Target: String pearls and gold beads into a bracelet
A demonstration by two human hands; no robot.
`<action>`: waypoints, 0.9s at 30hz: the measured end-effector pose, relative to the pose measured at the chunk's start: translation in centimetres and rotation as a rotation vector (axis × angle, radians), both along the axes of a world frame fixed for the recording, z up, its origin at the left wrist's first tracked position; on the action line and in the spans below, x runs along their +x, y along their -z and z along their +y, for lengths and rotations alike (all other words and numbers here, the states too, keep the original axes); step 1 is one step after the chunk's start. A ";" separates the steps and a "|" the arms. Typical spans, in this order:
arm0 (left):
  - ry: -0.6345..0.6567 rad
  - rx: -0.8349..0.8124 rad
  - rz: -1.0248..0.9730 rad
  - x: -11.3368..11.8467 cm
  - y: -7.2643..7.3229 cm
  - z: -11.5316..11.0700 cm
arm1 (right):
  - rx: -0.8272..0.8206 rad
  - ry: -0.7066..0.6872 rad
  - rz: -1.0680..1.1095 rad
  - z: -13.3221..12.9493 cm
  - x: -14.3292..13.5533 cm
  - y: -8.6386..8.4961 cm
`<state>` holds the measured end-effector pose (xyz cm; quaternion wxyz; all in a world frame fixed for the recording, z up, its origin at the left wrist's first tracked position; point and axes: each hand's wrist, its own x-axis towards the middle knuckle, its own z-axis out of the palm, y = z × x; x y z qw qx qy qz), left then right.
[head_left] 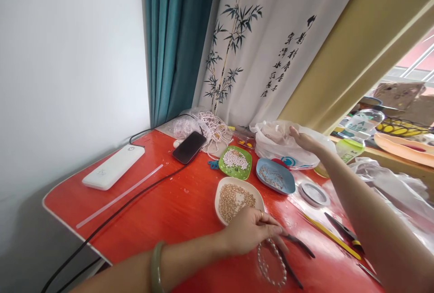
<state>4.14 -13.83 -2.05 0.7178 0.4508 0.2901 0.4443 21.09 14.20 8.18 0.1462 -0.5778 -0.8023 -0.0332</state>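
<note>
My left hand (250, 229), low in the middle, has its fingers closed on a beaded bracelet (283, 269) that hangs in a loop below them. Dark-handled pliers (301, 242) stick out beside the fingertips; whether the hand grips them or they lie on the table I cannot tell. Just behind this hand is a cream dish (220, 215) of gold beads. My right hand (305, 142) reaches to the mouth of a white plastic bag (271, 150); part of its fingers is hidden there. A blue dish (286, 183) with small metal pieces stands before the bag.
A green dish (249, 173) of pale beads, a phone (189, 147) and pink bead strands (217, 125) are at the back of the red table (145, 220). A white power bank (113, 166) and a black cable lie left. Tweezers (332, 234), scissors (342, 229) and a wire spool (315, 193) lie right.
</note>
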 end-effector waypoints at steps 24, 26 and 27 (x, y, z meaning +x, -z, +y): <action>0.108 0.328 0.534 -1.4 -2.3 -3.2 | 0.133 -0.834 0.220 -32.6 1.5 4.3; -0.096 0.459 0.718 -1.9 -2.1 -5.0 | 0.270 -0.746 0.235 -33.6 1.7 5.4; -0.148 0.595 0.810 -2.2 -1.8 -6.0 | 0.320 -0.702 0.233 -34.2 1.7 5.9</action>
